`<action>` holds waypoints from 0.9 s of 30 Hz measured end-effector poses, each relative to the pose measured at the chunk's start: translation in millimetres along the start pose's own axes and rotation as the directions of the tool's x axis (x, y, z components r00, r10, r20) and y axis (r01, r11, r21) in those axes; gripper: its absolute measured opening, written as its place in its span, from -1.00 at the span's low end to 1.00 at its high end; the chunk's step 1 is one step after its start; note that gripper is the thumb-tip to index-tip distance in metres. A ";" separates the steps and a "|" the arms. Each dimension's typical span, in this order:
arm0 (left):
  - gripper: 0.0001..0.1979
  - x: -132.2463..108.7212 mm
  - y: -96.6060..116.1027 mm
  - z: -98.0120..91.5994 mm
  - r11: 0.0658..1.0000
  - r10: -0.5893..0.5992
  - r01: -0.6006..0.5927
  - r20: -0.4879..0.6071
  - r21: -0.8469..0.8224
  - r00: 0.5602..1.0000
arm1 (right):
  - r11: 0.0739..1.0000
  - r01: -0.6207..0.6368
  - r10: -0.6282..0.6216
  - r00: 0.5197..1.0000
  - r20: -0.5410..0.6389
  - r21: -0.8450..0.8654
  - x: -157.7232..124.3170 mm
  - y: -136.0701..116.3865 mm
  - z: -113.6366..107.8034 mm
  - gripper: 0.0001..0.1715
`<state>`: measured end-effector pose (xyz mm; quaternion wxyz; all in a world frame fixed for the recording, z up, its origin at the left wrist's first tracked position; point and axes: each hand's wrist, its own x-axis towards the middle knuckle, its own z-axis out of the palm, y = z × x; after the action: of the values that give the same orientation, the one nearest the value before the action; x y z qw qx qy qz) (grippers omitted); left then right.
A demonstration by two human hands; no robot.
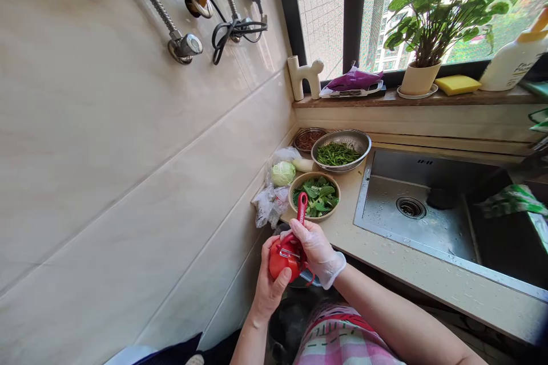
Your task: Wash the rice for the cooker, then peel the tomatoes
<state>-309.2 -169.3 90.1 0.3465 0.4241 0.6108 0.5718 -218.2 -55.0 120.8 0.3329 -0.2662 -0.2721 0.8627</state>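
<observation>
My left hand [269,292], bare, is wrapped round a red tomato [279,266] from its left and lower side. My right hand [319,252] wears a clear plastic glove and grips a red peeler [302,207], its handle pointing up and away from me. The peeler's metal blade lies against the tomato's upper right side. A thin strip of red peel [310,278] hangs at the right of the tomato. Below the hands a dark bin, partly hidden, shows. Just beyond them sits a basket [291,201] of green leaves.
A metal colander [363,151] of green beans, a bowl [309,138] of brownish food and a cabbage [283,173] in plastic stand at the counter's back left. The sink [389,194] is to the right. A potted plant [420,77] and yellow sponge [457,85] line the sill.
</observation>
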 end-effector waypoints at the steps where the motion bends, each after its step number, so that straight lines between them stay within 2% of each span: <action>1: -0.39 -0.6 1.4 -0.7 1.000 0.007 -0.007 0.009 -0.003 1.000 | 1.000 -0.009 0.009 1.000 -0.014 0.001 -1.1 -1.9 0.9 -0.40; 9: -0.26 -10.3 -8.3 -8.3 0.998 0.057 -0.057 0.006 -0.032 0.998 | 0.988 -0.133 0.137 0.989 -0.046 0.072 2.7 -3.9 2.8 -0.44; 12: -0.22 -8.7 -9.6 -10.3 0.997 0.071 -0.072 -0.012 -0.009 0.997 | 0.987 -0.134 0.140 0.988 -0.061 0.085 6.6 -1.7 2.1 -0.45; 18: -0.01 1.1 5.1 -13.3 0.995 -0.068 0.080 0.198 -0.054 0.978 | 1.000 0.020 -0.020 0.996 -0.092 -0.003 -0.2 -3.2 5.5 -0.43; 20: -0.10 1.6 5.9 -13.3 0.995 -0.076 0.086 0.187 -0.044 0.979 | 0.999 0.039 -0.041 0.998 -0.051 -0.038 -2.8 -3.1 7.3 -0.44; 24: -0.35 1.4 -1.0 -12.1 0.993 -0.074 0.081 0.074 -0.091 0.995 | 0.993 0.082 -0.077 0.995 0.058 -0.089 -3.4 -1.2 6.4 -0.47; 27: -0.41 3.0 -0.5 -11.0 0.984 -0.084 0.095 0.074 -0.153 0.994 | 0.989 0.096 -0.084 0.991 0.099 -0.117 -1.9 1.0 2.4 -0.47</action>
<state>-320.5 -171.0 91.0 0.4242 0.3867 0.5707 0.5872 -219.0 -57.7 122.4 0.3414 -0.2325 -0.3511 0.8403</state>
